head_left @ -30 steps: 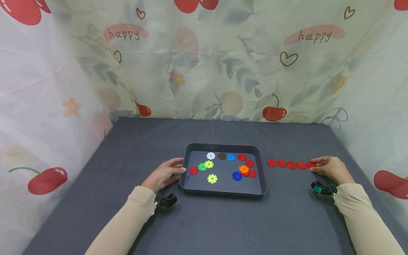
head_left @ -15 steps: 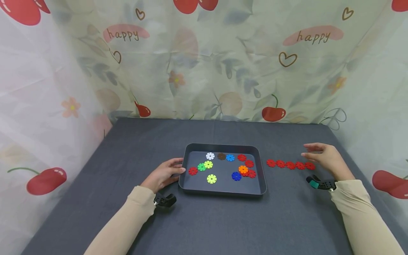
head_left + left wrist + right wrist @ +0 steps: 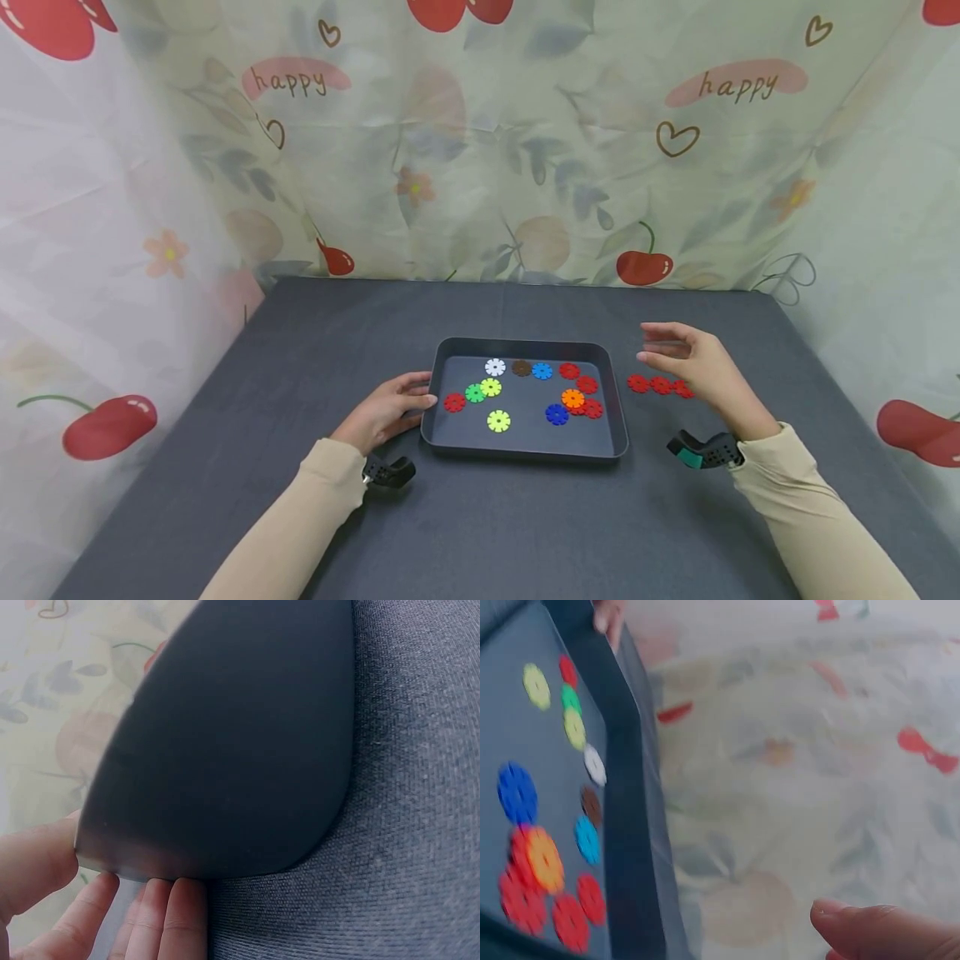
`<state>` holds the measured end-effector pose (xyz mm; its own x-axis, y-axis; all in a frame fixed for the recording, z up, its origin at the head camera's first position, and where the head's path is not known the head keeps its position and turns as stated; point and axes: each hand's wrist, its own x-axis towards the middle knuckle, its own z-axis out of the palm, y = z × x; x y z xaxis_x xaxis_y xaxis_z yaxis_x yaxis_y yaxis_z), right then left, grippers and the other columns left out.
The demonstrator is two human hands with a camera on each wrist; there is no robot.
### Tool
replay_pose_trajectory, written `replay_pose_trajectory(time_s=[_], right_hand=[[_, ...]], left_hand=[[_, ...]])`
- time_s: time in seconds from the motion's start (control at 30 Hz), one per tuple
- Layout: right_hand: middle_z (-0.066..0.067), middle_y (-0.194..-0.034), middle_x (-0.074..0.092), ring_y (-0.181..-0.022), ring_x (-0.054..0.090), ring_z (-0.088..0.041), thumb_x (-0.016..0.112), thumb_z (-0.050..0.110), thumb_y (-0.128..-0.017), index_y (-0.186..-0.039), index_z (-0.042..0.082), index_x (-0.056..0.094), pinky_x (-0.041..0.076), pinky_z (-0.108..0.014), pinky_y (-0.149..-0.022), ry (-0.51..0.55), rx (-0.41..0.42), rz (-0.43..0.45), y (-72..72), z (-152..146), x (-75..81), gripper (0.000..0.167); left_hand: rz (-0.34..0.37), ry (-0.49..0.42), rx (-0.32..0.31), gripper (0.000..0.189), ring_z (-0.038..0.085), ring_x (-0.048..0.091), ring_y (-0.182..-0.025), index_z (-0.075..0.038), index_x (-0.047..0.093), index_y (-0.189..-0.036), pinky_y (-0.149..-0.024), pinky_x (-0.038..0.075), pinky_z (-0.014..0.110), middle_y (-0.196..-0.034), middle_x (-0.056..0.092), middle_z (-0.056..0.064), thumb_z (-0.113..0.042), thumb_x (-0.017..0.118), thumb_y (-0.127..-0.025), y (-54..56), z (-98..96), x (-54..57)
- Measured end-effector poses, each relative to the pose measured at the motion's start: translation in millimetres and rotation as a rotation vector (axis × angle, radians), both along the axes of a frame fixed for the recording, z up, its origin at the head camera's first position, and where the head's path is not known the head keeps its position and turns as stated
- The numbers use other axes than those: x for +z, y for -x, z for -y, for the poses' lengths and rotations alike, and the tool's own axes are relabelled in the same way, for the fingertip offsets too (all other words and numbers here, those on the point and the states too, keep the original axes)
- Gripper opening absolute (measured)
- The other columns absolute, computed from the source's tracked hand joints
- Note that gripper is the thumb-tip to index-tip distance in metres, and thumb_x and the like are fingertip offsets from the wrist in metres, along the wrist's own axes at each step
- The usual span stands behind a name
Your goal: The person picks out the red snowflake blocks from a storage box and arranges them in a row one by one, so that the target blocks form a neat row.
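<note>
At the left end of a dark rectangular tray, my left hand holds the wall, with the thumb at the rim and several fingers against the outside. My right hand hovers in the air right of the tray, fingers loosely bent and holding nothing. Just below its fingertips, a row of linked red notched plastic discs lies on the cloth; the hand hides the row's right part. Inside the tray lie loose discs, among them a white one, a dark blue one and an orange one overlapping red ones.
A dark grey cloth covers the table. Patterned curtains enclose it at the back and both sides. A thin loop of cord hangs at the back right corner. Each wrist wears a black strap.
My right hand has let go of the rightmost red disc, lifted and moved left over the row toward the tray. The left hand has stayed on the tray.
</note>
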<state>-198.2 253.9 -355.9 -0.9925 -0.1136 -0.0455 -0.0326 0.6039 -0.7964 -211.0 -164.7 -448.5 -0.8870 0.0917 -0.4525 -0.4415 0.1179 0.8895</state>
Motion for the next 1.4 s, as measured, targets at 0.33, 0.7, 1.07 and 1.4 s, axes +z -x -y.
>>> replay_pose_trajectory(time_s=[0.33,0.7,1.07,1.4], right_hand=[[-0.021,-0.137,0.054,-0.124,0.054,-0.037,0.072,0.026,-0.088,-0.135,0.003,0.053,0.051,-0.048,-0.097,0.013,0.122,0.05,-7.2,44.3,-25.0,0.056],[-0.024,-0.133,0.056,-0.122,0.054,-0.037,0.073,0.014,-0.086,-0.134,-0.006,0.051,0.046,-0.049,-0.102,-0.155,0.211,0.073,-0.9,79.4,-60.0,0.056],[-0.022,-0.129,0.059,-0.109,0.058,-0.031,0.074,0.01,-0.084,-0.131,-0.007,0.054,0.048,-0.047,-0.098,-0.276,0.217,0.037,6.9,86.6,-67.6,0.054],[-0.016,-0.117,0.065,-0.1,0.062,-0.025,0.076,-0.002,-0.078,-0.122,-0.003,0.064,0.053,-0.042,-0.093,-0.275,0.266,0.076,9.2,93.7,-69.5,0.045]], left_hand=[[-0.003,0.014,-0.007,0.061,0.033,0.042,-0.135,-0.015,0.041,-0.146,-0.109,0.038,0.052,-0.15,0.038,0.016,-0.009,0.067,-0.091,-0.9,-0.3,0.2],[-0.019,-0.009,-0.008,0.061,0.033,0.044,-0.133,-0.012,0.04,-0.146,-0.108,0.039,0.052,-0.147,0.041,0.018,-0.006,0.066,-0.091,-2.5,-1.2,1.4],[-0.022,0.007,-0.001,0.061,0.033,0.045,-0.132,-0.013,0.041,-0.146,-0.108,0.039,0.052,-0.146,0.042,0.018,-0.007,0.066,-0.091,-3.3,-2.0,1.9],[-0.019,0.009,0.0,0.061,0.034,0.045,-0.132,-0.013,0.041,-0.146,-0.109,0.039,0.052,-0.147,0.041,0.018,-0.007,0.067,-0.091,-4.0,-1.7,1.8]])
